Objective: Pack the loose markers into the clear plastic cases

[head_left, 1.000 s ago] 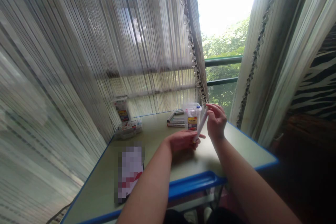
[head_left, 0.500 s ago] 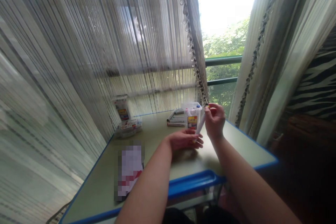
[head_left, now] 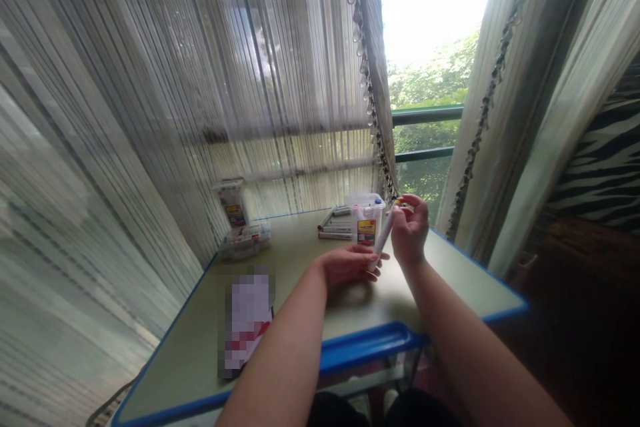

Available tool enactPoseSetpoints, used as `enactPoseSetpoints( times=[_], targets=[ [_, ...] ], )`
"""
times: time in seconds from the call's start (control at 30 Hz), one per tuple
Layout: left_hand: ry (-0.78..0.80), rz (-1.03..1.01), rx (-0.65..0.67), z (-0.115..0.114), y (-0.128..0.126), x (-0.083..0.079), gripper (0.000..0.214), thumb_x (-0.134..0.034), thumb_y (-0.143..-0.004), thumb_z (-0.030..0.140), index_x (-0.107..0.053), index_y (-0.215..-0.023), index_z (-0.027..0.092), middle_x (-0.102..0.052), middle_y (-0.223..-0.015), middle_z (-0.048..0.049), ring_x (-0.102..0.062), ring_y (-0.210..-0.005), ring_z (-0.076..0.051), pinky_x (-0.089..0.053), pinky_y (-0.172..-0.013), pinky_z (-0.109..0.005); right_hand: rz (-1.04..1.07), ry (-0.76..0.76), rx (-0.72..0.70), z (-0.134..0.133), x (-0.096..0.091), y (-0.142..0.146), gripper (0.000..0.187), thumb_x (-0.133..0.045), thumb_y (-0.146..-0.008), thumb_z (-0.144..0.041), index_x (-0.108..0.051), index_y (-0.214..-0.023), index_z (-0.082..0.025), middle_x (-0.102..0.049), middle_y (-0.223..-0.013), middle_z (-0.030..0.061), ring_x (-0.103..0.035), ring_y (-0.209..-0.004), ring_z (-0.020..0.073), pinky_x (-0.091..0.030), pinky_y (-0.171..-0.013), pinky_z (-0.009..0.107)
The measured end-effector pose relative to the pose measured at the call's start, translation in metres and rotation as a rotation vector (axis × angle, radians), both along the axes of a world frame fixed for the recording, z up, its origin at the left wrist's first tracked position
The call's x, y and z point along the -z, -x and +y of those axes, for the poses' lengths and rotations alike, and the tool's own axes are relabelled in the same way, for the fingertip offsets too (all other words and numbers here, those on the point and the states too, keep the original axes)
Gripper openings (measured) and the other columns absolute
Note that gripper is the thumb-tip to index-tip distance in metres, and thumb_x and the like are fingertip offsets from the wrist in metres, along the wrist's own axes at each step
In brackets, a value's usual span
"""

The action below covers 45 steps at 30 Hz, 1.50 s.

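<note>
A white marker [head_left: 384, 238] with yellow at its ends slants between my two hands above the table. My right hand [head_left: 411, 230] pinches its upper end between thumb and fingers. Around the lower end, the fingers of my left hand [head_left: 351, 264] are closed, with the palm side partly hidden. Just behind the marker stands a clear plastic box [head_left: 367, 213] with a yellow and dark label and a few coloured tips showing inside. Several loose markers [head_left: 336, 227] lie to the left of that box.
A second labelled plastic box [head_left: 233, 203] stands at the table's far left corner, behind a low clear case [head_left: 245, 240]. A blurred-out flat object [head_left: 249, 320] lies at the left. The table [head_left: 465, 280] has a blue edge and a blue front tray [head_left: 365, 349]. Curtains [head_left: 280, 80] hang behind.
The marker has turned a little and shows more clearly, its yellow upper end now visible by the right fingertips. Left fingers have closed slightly around the lower end. The view has shifted slightly.
</note>
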<state>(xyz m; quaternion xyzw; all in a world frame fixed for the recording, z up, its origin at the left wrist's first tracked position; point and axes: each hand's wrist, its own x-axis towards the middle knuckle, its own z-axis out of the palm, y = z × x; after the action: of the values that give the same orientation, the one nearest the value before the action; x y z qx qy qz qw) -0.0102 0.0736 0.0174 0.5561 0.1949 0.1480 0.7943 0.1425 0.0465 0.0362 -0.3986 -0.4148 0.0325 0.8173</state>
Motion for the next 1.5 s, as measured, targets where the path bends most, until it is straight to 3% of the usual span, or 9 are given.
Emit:
enactPoseSetpoints(
  times=[0.13, 0.37, 0.73, 1.23, 1.4, 1.5],
  targets=[
    [0.009, -0.001, -0.044, -0.001, -0.0003, 0.0007, 0.042, -0.086, -0.06, 0.021, -0.066, -0.095, 0.011, -0.066, -0.077, -0.0033, -0.065, -0.067, -0.012, -0.053, -0.069, -0.028, -0.046, 0.014, 0.107, 0.0026, 0.0024, -0.0026, 0.02, -0.055, -0.08, -0.029, -0.052, -0.099, -0.022, -0.058, -0.08, -0.0011, -0.057, -0.063, 0.0134, -0.048, -0.059, 0.029],
    [0.035, -0.02, -0.071, 0.0017, -0.0019, 0.0052, 0.048, -0.09, -0.052, 0.02, -0.062, -0.089, 0.013, -0.068, -0.076, -0.003, -0.068, -0.068, -0.017, -0.054, -0.066, -0.029, -0.102, 0.016, 0.173, 0.0012, 0.0005, -0.0039, 0.017, -0.054, -0.08, -0.03, -0.058, -0.095, -0.02, -0.058, -0.089, 0.002, -0.055, -0.066, 0.0132, -0.049, -0.062, 0.031],
    [0.046, -0.013, -0.063, 0.0008, -0.0019, 0.0048, 0.041, -0.087, -0.057, 0.017, -0.065, -0.092, 0.012, -0.071, -0.083, -0.0064, -0.069, -0.07, -0.016, -0.053, -0.068, -0.029, -0.094, 0.016, 0.149, 0.0003, 0.0, -0.0052, 0.019, -0.053, -0.081, -0.03, -0.063, -0.092, -0.019, -0.058, -0.087, 0.0024, -0.054, -0.063, 0.013, -0.049, -0.061, 0.031],
    [0.045, -0.014, -0.076, 0.0039, -0.003, 0.0079, 0.046, -0.089, -0.052, 0.017, -0.065, -0.091, 0.012, -0.069, -0.078, -0.005, -0.067, -0.067, -0.016, -0.054, -0.066, -0.03, -0.095, 0.013, 0.089, -0.0001, 0.0008, -0.0055, 0.019, -0.055, -0.079, -0.03, -0.064, -0.09, -0.018, -0.06, -0.089, 0.004, -0.056, -0.064, 0.0139, -0.049, -0.06, 0.031],
    [0.033, -0.008, -0.102, 0.0026, -0.0034, 0.0063, 0.047, -0.09, -0.05, 0.015, -0.063, -0.089, 0.013, -0.067, -0.076, -0.0024, -0.066, -0.066, -0.014, -0.054, -0.065, -0.029, -0.022, 0.111, -0.015, -0.0009, -0.0017, -0.0022, 0.026, -0.056, -0.078, -0.034, -0.064, -0.095, -0.016, -0.063, -0.076, 0.0028, -0.059, -0.059, 0.0163, -0.048, -0.055, 0.031],
    [0.018, -0.001, -0.145, 0.0001, -0.0034, 0.0039, 0.049, -0.09, -0.047, 0.014, -0.062, -0.087, 0.013, -0.065, -0.074, -0.0008, -0.065, -0.064, -0.013, -0.054, -0.065, -0.028, -0.015, 0.122, -0.01, -0.0021, -0.0042, -0.0014, 0.026, -0.056, -0.078, -0.033, -0.064, -0.094, -0.015, -0.064, -0.071, 0.0024, -0.06, -0.059, 0.0171, -0.048, -0.055, 0.032]
  ],
)
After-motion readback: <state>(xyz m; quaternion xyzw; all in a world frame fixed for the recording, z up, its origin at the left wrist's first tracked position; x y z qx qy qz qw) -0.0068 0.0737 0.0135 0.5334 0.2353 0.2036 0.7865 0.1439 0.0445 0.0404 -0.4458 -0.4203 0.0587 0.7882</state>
